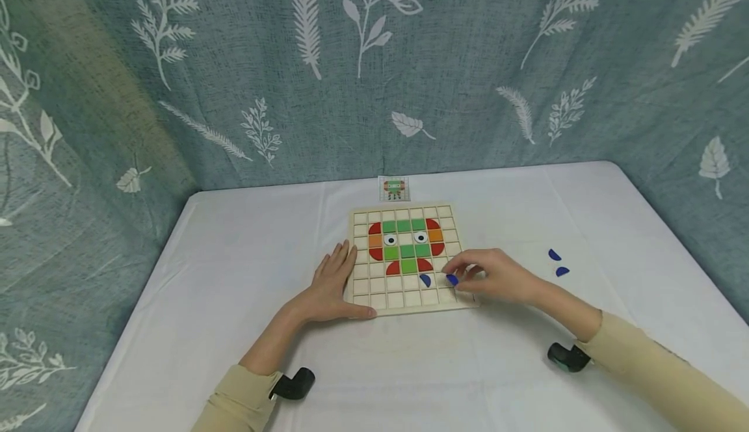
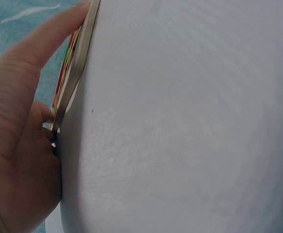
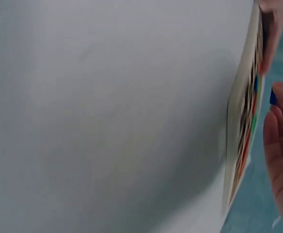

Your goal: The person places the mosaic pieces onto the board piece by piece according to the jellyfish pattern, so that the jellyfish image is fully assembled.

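A wooden grid board (image 1: 361, 287) lies on the white table, bearing red, green and orange pieces and two eye tiles that form a figure. One blue piece (image 1: 425, 280) with a curved edge sits in a cell below the figure. Just right of it, my right hand (image 1: 497, 277) pinches another blue piece (image 1: 452, 280) between thumb and fingers over the board; the right wrist view shows this blue piece (image 3: 273, 97) at the fingertips. My left hand (image 1: 330, 289) rests along the board's left edge, fingers straight, thumb on the near left corner.
Two more blue pieces (image 1: 558, 263) lie on the table to the right of the board. Behind the board is a small picture card (image 1: 394, 189) with a similar figure. A leaf-patterned curtain (image 1: 351, 94) hangs at the table's far edge.
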A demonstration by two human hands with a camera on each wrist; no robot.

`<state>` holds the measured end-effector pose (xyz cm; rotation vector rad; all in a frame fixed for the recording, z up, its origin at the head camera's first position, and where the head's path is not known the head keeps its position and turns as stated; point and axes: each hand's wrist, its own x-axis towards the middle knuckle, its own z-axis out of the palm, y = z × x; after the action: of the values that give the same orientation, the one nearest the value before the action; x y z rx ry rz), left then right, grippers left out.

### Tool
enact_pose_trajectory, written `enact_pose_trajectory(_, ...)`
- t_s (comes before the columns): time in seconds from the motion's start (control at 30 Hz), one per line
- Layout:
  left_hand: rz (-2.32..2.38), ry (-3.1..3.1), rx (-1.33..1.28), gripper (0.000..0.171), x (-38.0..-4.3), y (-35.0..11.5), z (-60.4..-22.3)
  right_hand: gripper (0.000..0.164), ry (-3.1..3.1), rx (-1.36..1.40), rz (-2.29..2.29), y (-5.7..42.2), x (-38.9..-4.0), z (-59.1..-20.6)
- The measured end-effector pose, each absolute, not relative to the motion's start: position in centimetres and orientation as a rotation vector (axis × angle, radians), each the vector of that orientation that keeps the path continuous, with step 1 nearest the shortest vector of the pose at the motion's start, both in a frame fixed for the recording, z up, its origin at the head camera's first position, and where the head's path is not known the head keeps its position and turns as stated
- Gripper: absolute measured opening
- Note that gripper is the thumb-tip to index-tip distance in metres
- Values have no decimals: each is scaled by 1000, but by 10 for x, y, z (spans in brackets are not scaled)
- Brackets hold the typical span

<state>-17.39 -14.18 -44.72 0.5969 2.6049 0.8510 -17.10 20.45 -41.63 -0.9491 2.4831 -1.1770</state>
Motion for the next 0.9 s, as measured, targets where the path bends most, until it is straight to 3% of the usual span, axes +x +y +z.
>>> enact_pose_trajectory(0.2,835,2602,591,128,-174,-141,-445,24,2410,-1034,-1060,172,-171,-420)
enact_pose_trajectory(0.6,837,2595,592,127,-175,-141,-442,21,2368,-1054,-1032,163,-171,-419)
enact_pose_trajectory(0.9,836,2599,611,126,-175,-143,-442,20,2504,-920,-1075,193,-172,-413)
